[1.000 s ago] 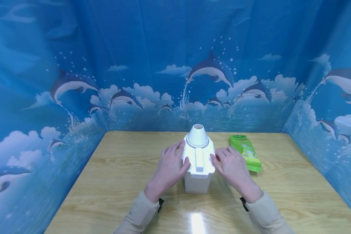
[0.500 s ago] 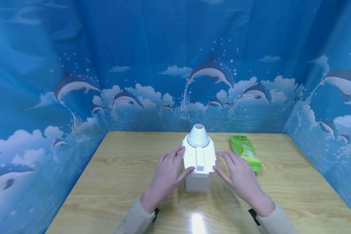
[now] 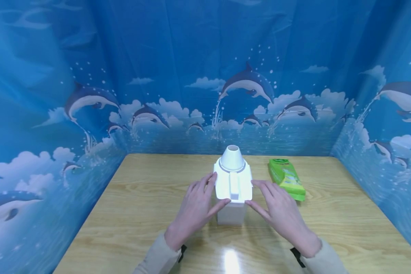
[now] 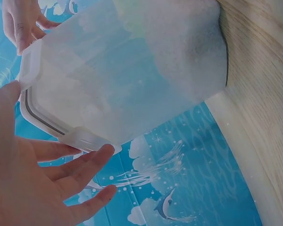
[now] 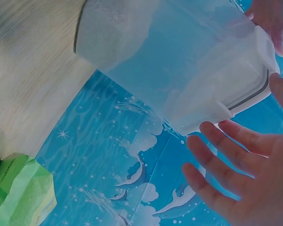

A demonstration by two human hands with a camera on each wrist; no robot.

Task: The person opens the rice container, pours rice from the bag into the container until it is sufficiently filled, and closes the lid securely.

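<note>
Both hands are spread wide, fingers straight. The left hand (image 3: 195,207) and the right hand (image 3: 277,209) flank the white lidded container (image 3: 232,190) standing mid-desk (image 3: 140,213), thumbs touching its lid's front corners. A green packet (image 3: 287,178) lies just right.

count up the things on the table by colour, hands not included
white or clear: 1, the lidded container with a cone spout on top
green: 1, the packet lying flat to its right
total: 2, both on the wooden table
</note>
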